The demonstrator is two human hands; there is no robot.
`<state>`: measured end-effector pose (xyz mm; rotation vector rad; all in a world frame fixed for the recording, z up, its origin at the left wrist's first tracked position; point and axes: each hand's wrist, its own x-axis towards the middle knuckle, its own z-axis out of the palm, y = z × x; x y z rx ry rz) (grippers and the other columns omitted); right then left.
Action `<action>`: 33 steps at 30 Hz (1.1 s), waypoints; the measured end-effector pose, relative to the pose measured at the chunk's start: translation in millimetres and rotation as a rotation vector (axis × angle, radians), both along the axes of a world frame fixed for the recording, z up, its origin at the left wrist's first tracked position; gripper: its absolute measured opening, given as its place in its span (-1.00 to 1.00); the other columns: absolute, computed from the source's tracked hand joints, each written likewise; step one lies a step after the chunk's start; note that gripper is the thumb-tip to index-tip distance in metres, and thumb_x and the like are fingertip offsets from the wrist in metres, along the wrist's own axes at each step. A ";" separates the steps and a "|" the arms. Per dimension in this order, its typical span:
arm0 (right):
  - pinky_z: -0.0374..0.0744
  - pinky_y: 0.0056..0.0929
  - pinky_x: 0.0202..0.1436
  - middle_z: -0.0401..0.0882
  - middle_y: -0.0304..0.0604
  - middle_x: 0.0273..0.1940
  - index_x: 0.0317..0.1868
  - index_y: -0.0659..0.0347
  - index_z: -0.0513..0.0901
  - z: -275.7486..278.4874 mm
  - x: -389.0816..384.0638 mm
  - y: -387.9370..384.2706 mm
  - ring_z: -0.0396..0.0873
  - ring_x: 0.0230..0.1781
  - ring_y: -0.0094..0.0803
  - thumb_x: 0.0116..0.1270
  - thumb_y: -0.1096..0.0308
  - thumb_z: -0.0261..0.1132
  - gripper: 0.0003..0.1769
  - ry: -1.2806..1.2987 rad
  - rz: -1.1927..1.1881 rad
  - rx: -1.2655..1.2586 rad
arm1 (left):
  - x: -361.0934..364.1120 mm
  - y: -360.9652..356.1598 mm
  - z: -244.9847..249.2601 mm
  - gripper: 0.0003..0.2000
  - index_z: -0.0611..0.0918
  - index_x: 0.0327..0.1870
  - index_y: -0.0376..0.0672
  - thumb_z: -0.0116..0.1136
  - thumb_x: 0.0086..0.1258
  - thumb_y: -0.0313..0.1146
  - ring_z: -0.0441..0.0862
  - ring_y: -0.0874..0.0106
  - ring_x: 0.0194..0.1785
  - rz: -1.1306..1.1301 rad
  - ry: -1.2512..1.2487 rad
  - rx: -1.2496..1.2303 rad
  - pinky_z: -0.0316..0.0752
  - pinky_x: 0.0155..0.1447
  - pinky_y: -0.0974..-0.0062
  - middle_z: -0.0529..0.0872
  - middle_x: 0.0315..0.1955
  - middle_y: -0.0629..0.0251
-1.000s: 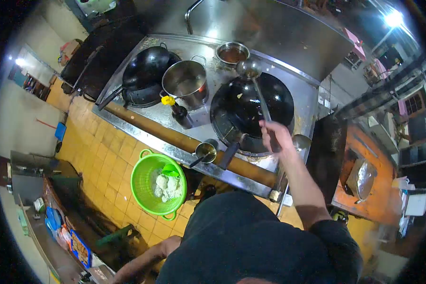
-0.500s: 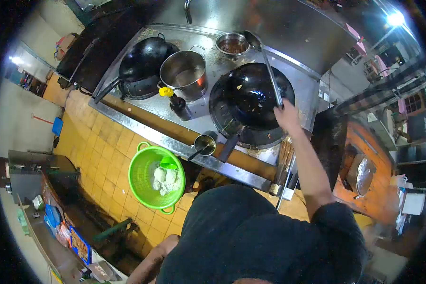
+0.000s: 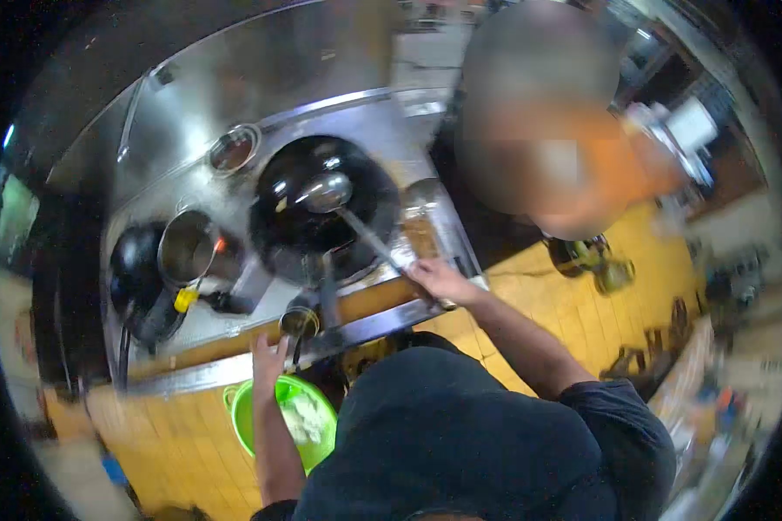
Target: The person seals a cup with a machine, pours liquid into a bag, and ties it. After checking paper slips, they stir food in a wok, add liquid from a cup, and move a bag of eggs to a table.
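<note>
My right hand is closed around the handle of a long metal ladle. The ladle's bowl is over the black wok on the steel stove. Beneath the wok's front, its handle points towards me. My left hand is raised with its fingers apart and nothing in it, near a small metal cup at the stove's front edge. Behind my left forearm, on the floor side, is a green plastic basket with white lumps in it.
Left on the stove are a steel pot, a second black wok and a dark bottle with a yellow cap. A steel bowl of brown sauce stands at the back. Yellow floor tiles lie at right, below a blurred orange area.
My view has swung to the right. The ladle's bowl has come from beyond the wok's rim to over the wok, and my right hand is nearer the stove's front edge. My left hand has risen.
</note>
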<state>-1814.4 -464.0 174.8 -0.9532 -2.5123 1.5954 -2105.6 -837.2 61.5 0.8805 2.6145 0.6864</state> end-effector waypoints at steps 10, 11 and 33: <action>0.63 -0.35 -0.33 0.69 -0.04 -0.33 -0.13 0.38 0.66 -23.0 208.9 47.6 0.64 -0.45 -0.40 0.37 0.18 0.16 -0.62 -0.109 -0.704 -0.033 | -4.4 18.3 -47.4 -0.64 0.63 -0.34 -0.38 0.24 0.29 -0.15 0.61 0.00 -0.28 -0.069 0.001 -0.081 0.45 -0.10 0.11 0.69 -0.40 -0.04; 0.63 -0.35 -0.33 0.69 -0.04 -0.33 -0.13 0.38 0.66 -27.5 222.0 55.5 0.64 -0.45 -0.40 0.37 0.18 0.16 -0.62 -0.101 -0.708 -0.043 | -3.1 20.8 -44.4 -0.64 0.63 -0.34 -0.38 0.24 0.29 -0.15 0.61 0.00 -0.28 -0.073 0.012 -0.087 0.45 -0.10 0.11 0.69 -0.40 -0.04; 0.11 -0.23 0.51 0.34 -0.13 0.38 0.39 0.07 0.37 78.5 52.7 -17.7 0.22 0.44 -0.26 0.08 0.26 0.46 -0.18 -0.019 1.654 -0.686 | 498.4 -78.7 -55.1 -0.58 0.67 -0.07 -0.20 0.03 0.43 0.01 0.69 0.24 -0.13 0.657 -0.582 -0.015 0.55 -0.02 0.29 0.74 -0.20 0.10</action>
